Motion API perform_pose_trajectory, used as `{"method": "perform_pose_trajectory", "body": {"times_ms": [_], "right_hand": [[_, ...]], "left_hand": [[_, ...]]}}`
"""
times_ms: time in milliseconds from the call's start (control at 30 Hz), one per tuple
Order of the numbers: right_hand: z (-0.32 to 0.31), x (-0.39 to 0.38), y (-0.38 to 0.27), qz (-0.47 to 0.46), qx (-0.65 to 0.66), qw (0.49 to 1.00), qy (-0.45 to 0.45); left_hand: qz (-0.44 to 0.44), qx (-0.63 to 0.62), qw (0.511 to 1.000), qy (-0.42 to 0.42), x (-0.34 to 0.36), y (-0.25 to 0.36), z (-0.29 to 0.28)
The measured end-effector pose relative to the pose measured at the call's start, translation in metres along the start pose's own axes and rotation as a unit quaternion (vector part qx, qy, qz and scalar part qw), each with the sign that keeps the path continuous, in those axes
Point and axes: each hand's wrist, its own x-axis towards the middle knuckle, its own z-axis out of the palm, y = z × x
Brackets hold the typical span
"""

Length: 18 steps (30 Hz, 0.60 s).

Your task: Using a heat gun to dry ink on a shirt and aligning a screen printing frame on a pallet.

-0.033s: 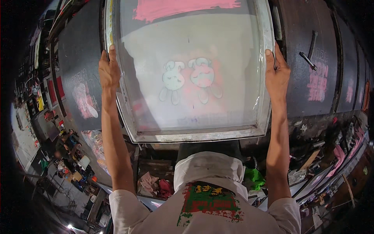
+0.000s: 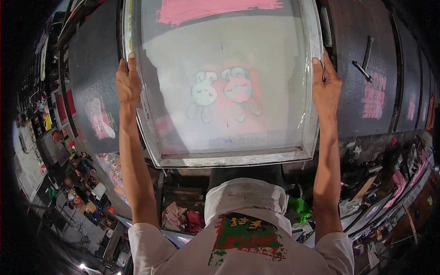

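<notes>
A large screen printing frame (image 2: 238,160) with a pale metal border lies in front of me. Its mesh carries two rabbit-head shapes near the middle, with pink staining around the right one. A band of pink ink (image 2: 220,10) crosses the far end of the mesh. My left hand (image 2: 128,82) grips the left side of the frame, thumb on top. Opposite it, my right hand (image 2: 327,82) is closed round the right side, thumb also on top. What lies under the frame is mostly hidden.
Dark boards with pink and white prints flank the frame, one board (image 2: 94,59) to the left, another (image 2: 357,110) to the right. A metal tool (image 2: 365,62) rests on the right one. Crumpled cloths (image 2: 176,214) and a green cloth (image 2: 299,210) lie below the bench.
</notes>
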Motion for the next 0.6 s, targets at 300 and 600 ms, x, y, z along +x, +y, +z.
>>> {"method": "perform_pose_trajectory", "body": {"times_ms": [300,600], "right_hand": [[0.001,0.001,0.001,-0.013,-0.006,1.000,0.003],[0.001,0.003,0.005,-0.021,-0.008,1.000,0.009]], "left_hand": [[0.010,0.000,1.000,0.024,0.000,-0.004,0.004],[-0.002,-0.005,1.000,0.006,-0.002,0.004,0.001]]}}
